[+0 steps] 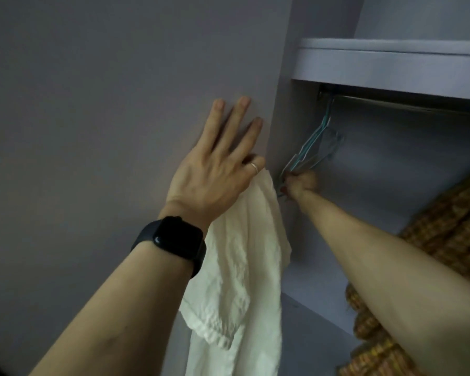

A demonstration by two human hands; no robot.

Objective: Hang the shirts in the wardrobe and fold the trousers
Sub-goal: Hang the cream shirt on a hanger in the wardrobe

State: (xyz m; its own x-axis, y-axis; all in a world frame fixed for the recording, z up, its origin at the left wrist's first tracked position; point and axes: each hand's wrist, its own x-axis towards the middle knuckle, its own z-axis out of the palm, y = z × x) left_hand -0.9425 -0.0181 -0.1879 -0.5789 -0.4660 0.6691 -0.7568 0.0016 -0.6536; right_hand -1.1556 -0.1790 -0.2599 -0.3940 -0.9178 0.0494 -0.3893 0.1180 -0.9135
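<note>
Inside an open wardrobe (300, 115), a bundle of pale teal and white hangers (311, 146) hangs from the metal rail (396, 101) beneath a shelf (391, 65), while a mustard checked garment (445, 229) fills the compartment's right side. A person's right hand (300, 183), arm stretched forward into the wardrobe, is closed round the lower ends of the hangers, pulling them at a slant towards the left side wall. A crumpled white shirt (244, 253) dangles just outside the wardrobe's front edge, directly under the left hand (215, 172), which pinches its top with a ringed digit. Three of that hand's fingers (243, 104) lie straight and spread, pressed flat against the lilac panel (120, 90) left of the opening. A black smartwatch (171, 240) sits on the left wrist.
</note>
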